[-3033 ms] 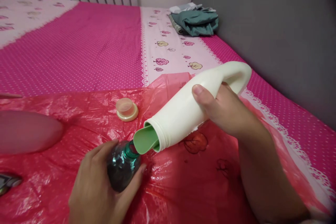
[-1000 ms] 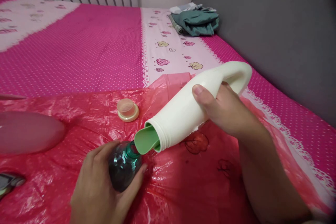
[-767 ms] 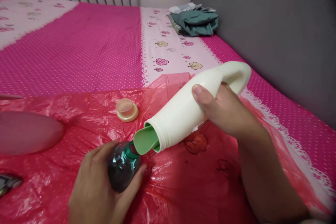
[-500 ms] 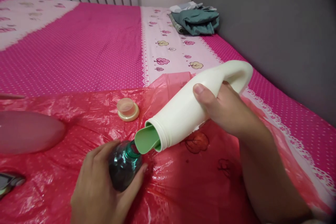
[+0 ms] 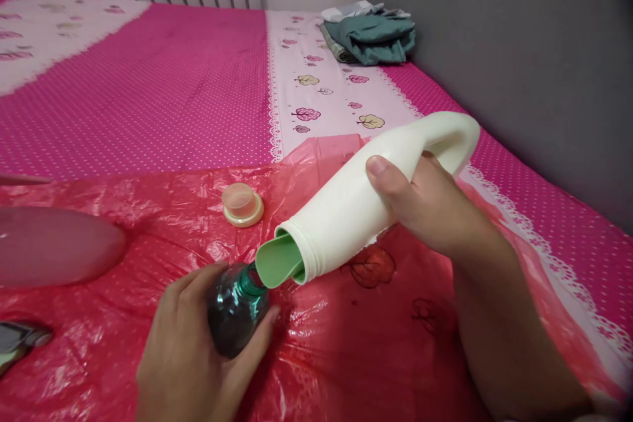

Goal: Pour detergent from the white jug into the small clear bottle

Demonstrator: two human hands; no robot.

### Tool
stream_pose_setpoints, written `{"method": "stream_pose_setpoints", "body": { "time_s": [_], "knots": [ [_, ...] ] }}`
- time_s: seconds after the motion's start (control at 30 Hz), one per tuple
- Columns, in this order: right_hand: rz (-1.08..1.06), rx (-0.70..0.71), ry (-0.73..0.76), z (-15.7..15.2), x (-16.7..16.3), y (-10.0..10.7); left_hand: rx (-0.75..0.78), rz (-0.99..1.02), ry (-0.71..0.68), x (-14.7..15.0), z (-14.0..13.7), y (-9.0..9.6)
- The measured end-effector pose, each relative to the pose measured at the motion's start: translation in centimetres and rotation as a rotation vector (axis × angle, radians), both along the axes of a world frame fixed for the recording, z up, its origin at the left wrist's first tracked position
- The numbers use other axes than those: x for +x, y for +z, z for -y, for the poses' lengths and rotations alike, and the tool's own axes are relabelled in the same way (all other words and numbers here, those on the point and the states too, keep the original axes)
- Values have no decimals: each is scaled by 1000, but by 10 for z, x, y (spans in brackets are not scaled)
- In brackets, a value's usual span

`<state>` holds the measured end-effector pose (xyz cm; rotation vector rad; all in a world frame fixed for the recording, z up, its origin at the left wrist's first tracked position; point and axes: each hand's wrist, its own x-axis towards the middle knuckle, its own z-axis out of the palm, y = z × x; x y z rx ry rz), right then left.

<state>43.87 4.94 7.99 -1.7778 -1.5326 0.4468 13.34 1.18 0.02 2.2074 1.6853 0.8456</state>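
My left hand (image 5: 192, 336) is wrapped around a dark green see-through bottle (image 5: 235, 316), which stands with its mouth uncovered. In my right hand (image 5: 425, 201) is a large white detergent jug (image 5: 341, 211), gripped by its handle and tilted down to the left. The jug's green pouring spout (image 5: 277, 264) rests at or just over the bottle's mouth; I cannot tell whether they touch. No stream of liquid can be made out. Beyond the bottle lies the cream cap (image 5: 242, 204) with a clear top.
Red plastic sheeting (image 5: 163, 211) covers the near part of a pink patterned bedspread (image 5: 198, 79). A pink rounded object (image 5: 54, 244) and a grey-and-green item (image 5: 22, 339) lie at the left. Folded clothes (image 5: 370, 33) sit by the grey headboard (image 5: 519, 79).
Hands, jug and bottle keep the same positions relative to each other. The whole view has shifted very slightly.
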Motion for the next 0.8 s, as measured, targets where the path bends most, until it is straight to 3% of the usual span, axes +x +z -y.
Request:
{"method": "stream_pose_setpoints", "body": {
  "time_s": [0.8],
  "knots": [
    [-11, -4, 8, 0, 0, 2, -19, -7, -3, 1, 0, 3]
  ]
}}
